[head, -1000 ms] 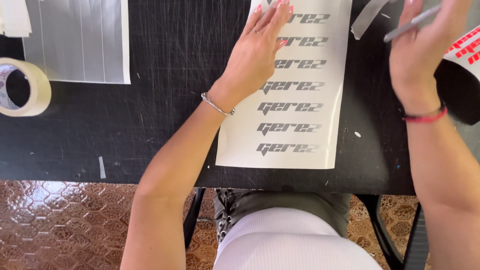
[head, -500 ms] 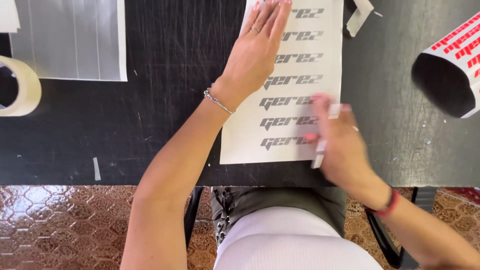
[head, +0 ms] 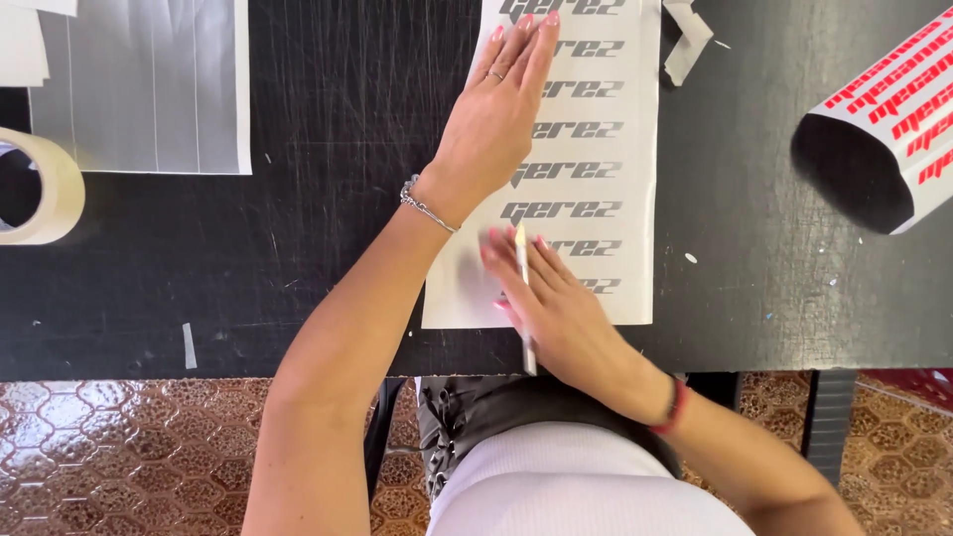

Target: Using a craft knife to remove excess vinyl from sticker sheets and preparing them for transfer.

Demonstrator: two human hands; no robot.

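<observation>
Two hands: both bare, both over the white decal sheet (head: 606,189) at centre frame, seen from above.
Right hand (head: 556,303): lowest of the two, lying just below centre on the sheet's lower edge; its fingers (head: 508,260) are closed around a slim craft knife (head: 523,298), the blade end pointing up the frame and the handle running back along the palm. A red band sits at the wrist.
Left hand (head: 496,119): higher in the frame, palm flat on the left half of the sheet; the fingers are straight, held together and grip nothing. A ring and a thin chain bracelet are visible.
Decal sheet: long white strip printed with a column of grey lettering, lying flat on the counter (head: 328,248) and running from the near edge to the top of the frame.
Counter: black, scratched surface.
Tape roll (head: 45,189): pale, at the left edge, well apart from the hands.
Grey sheet (head: 149,89): upper left of the frame, flat.
Curled sheet (head: 893,129): upper right, white with red lettering, rolled open toward the camera.
Offcut (head: 687,45): small pale scrap, top of frame, just beside the decal sheet.
</observation>
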